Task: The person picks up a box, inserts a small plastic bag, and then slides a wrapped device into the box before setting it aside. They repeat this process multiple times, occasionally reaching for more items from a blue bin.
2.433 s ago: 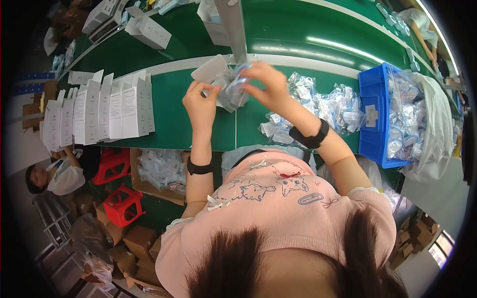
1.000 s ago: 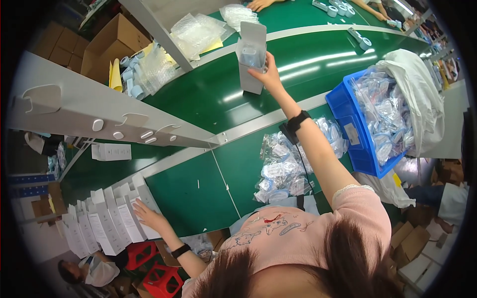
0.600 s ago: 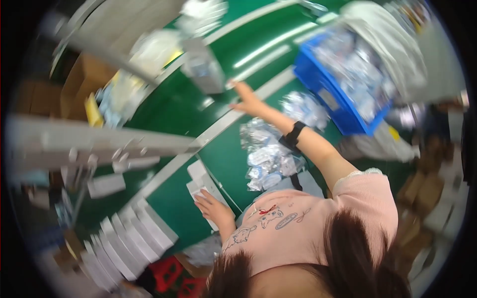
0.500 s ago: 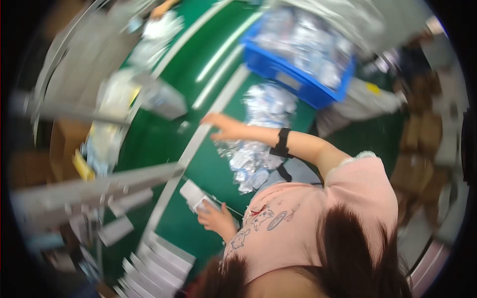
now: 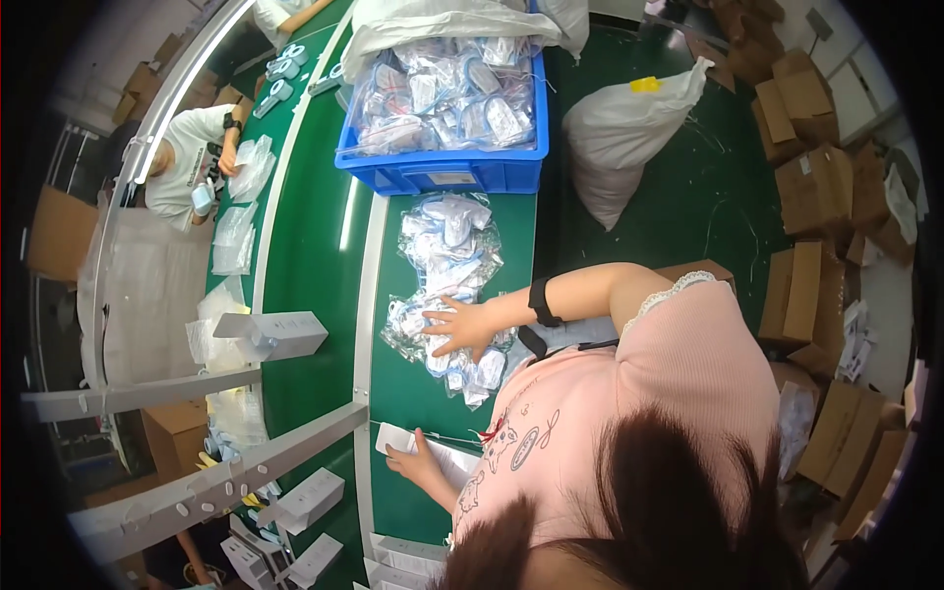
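Note:
My left hand (image 5: 425, 470) is closed around a white carton (image 5: 454, 460) at the near edge of the green bench, its end flap (image 5: 396, 439) sticking out past the thumb. Part of that carton is hidden by the hand and the pink shirt. Fingers spread, my right hand (image 5: 458, 326) lies on a heap of clear plastic bags (image 5: 452, 236) holding white and pale-blue items. No single bag is visibly gripped by it. Behind the heap stands a blue crate (image 5: 442, 177) full of similar bags.
Left of a metal rail (image 5: 366, 295) runs a green conveyor belt (image 5: 320, 226). An open white box (image 5: 285, 335) stands across it, below metal bars (image 5: 226, 472). White cartons (image 5: 408, 556) line the bench's lower end. A co-worker (image 5: 187, 157) handles clear bags opposite. A white sack (image 5: 624, 143) and brown cartons (image 5: 811, 192) stand right.
My right hand has moved from beside the rail onto the bagged items. My left hand keeps hold of the carton. The whole view has turned, and the blur has gone.

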A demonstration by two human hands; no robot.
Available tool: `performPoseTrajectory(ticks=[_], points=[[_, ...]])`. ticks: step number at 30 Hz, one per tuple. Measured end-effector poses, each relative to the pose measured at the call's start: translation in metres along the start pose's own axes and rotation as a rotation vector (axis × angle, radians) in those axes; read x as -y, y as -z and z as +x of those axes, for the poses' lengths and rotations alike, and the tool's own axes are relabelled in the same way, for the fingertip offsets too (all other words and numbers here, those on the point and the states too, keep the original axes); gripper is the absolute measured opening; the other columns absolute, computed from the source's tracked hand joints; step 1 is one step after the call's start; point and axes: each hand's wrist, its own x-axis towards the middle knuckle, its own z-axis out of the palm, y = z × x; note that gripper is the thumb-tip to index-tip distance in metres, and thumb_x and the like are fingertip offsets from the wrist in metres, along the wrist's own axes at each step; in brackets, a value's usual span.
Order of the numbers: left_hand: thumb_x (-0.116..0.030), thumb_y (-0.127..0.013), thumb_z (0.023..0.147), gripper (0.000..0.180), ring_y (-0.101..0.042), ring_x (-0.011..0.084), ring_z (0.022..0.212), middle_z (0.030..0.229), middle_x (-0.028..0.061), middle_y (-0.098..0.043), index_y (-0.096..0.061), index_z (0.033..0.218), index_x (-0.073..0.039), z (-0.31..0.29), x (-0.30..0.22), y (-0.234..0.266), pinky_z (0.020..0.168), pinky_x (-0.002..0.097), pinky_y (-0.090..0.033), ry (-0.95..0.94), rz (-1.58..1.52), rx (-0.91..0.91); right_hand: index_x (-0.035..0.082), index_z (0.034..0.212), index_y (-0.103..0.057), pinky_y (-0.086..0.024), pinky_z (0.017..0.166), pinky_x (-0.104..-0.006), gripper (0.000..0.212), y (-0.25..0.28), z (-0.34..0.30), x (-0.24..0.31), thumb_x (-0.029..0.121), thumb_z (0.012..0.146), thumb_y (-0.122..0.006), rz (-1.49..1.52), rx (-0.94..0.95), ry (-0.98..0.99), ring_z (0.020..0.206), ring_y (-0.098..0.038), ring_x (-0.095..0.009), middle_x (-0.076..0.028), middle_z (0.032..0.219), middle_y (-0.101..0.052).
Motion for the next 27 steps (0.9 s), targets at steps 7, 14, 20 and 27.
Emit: performPoseTrajectory(ticks=[7, 14, 20, 27], points=[[-0.039, -0.065, 0.073, 0.074, -0.037, 0.0407, 0.113, 0.123, 0.0267, -0.035, -0.035, 0.124, 0.004, -0.017, 0.014, -0.006, 0.093, 0.0427, -0.035, -0.034, -0.093, -0.110, 0.027, 0.124, -0.042, -0.022, 0.087, -0.0689, 0.078, 0.011, 0.025, 0.015, 0.037, 0.055, -0.074, -0.116, 0.144, -0.091, 0.124, -0.017, -0.044, -0.018, 0.132, -0.026], [-0.038, -0.064, 0.074, 0.066, -0.038, 0.0374, 0.113, 0.122, 0.0232, -0.039, -0.041, 0.119, 0.004, -0.019, 0.005, -0.011, 0.093, 0.0408, -0.034, -0.028, -0.118, -0.150, 0.020, 0.115, -0.046, -0.031, 0.081, -0.0648, 0.064, 0.010, 0.030, 0.023, 0.032, 0.058, -0.071, -0.296, 0.133, -0.110, 0.113, -0.032, -0.044, -0.022, 0.125, -0.032], [-0.041, -0.065, 0.071, 0.069, -0.037, 0.0364, 0.114, 0.123, 0.0222, -0.038, -0.041, 0.119, 0.002, -0.022, 0.021, -0.015, 0.094, 0.0401, -0.034, 0.021, -0.097, -0.190, 0.017, 0.110, -0.049, -0.034, 0.079, -0.0600, 0.057, -0.004, 0.042, 0.028, 0.029, 0.058, -0.069, -0.401, 0.106, 0.007, 0.108, -0.037, -0.043, -0.024, 0.119, -0.037], [-0.035, -0.072, 0.066, 0.084, -0.038, 0.0348, 0.116, 0.126, 0.0241, -0.037, -0.029, 0.127, 0.003, -0.020, 0.011, -0.016, 0.096, 0.0379, -0.032, -0.018, -0.255, -0.266, 0.015, 0.114, -0.049, -0.036, 0.079, -0.0520, 0.064, 0.001, 0.054, 0.036, 0.029, 0.056, -0.072, -0.417, 0.188, -0.096, 0.105, -0.043, -0.039, -0.020, 0.110, -0.048]])
